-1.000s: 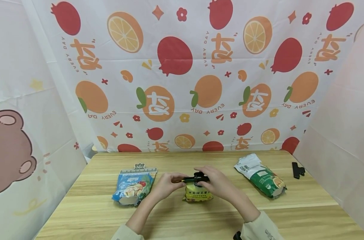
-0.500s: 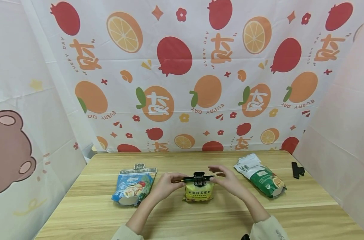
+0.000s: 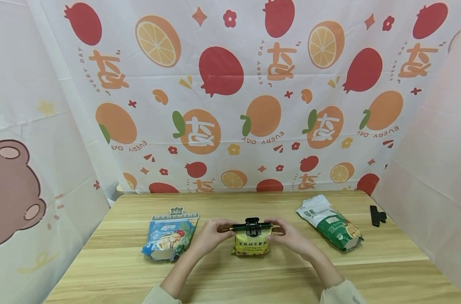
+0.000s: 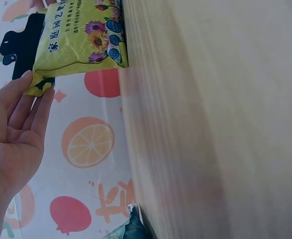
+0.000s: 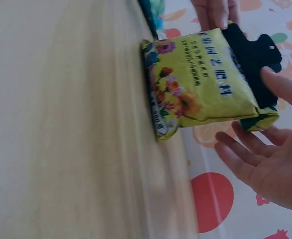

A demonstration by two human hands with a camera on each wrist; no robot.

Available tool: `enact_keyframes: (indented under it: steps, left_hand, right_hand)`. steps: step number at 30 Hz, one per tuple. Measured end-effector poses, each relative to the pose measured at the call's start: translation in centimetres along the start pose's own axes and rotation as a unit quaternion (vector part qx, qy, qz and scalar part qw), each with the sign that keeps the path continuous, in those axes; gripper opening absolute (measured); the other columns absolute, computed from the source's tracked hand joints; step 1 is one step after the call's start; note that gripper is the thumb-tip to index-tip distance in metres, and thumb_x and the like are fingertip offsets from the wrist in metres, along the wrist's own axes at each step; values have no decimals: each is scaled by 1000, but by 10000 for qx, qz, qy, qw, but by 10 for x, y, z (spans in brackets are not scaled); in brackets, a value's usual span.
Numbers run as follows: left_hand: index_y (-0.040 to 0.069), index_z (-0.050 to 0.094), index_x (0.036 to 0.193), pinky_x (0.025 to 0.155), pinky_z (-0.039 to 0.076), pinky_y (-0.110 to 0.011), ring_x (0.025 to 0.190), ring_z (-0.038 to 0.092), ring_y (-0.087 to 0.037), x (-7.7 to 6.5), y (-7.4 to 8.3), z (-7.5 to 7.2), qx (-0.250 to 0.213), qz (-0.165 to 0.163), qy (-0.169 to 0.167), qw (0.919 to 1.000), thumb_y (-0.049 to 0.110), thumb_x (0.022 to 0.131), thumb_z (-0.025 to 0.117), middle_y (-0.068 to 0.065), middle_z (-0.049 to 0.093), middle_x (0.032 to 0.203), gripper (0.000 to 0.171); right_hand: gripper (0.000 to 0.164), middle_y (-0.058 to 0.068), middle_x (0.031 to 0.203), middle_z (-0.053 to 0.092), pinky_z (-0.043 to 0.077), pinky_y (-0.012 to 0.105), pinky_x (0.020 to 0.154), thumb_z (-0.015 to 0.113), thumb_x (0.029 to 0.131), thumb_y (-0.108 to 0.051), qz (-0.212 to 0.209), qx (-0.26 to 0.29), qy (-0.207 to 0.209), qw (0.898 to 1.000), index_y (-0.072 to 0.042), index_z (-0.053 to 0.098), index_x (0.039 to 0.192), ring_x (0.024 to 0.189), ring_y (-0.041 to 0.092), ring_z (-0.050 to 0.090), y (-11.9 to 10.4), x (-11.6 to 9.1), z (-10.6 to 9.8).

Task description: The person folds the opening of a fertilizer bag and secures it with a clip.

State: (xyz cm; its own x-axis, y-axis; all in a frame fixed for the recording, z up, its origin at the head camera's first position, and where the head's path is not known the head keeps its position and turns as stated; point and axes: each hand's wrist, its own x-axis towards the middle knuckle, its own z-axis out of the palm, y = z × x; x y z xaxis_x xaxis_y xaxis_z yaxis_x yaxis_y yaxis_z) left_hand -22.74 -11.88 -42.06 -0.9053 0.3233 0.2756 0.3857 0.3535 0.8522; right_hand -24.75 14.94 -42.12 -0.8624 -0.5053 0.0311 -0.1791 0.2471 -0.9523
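The left grip (image 3: 211, 233) pinched the yellow bag (image 3: 252, 246) at nine o'clock; the right grip (image 3: 289, 237) (loosely apart) flanked three o'clock. Keeping the black clip (image 4: 26, 50) level seemed wise.

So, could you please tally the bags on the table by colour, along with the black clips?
Blue bag: 1
Yellow bag: 1
Green-and-white bag: 1
Black clips: 2, one on the yellow bag, one loose at the right
Total: 5
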Motion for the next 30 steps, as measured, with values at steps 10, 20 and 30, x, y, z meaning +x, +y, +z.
enact_keyframes:
  steps: [10,20,30]
  left_hand:
    - [-3,64,109,75,51,-26,94,61,-30,2,1,7,-249,99,190,9995,-2,83,64,-18,63,105,26]
    - [-12,37,128,85,47,-44,105,50,-41,-1,11,18,-1077,-1102,180,9879,2,77,70,-30,46,121,62]
    - [-17,32,128,91,37,-55,109,44,-48,-2,16,32,-462,-1823,-82,9821,7,74,75,-30,48,116,72]
  right_hand:
    - [78,32,132,33,32,58,94,71,79,-16,90,-224,210,9995,6,26,138,117,48,35,7,-1,11]
    - [72,24,117,46,47,41,84,69,80,-9,61,73,186,9998,8,26,135,99,33,54,11,2,15]
    - [63,18,111,49,48,37,84,68,79,-2,0,415,310,9987,5,34,130,104,37,49,13,5,18]
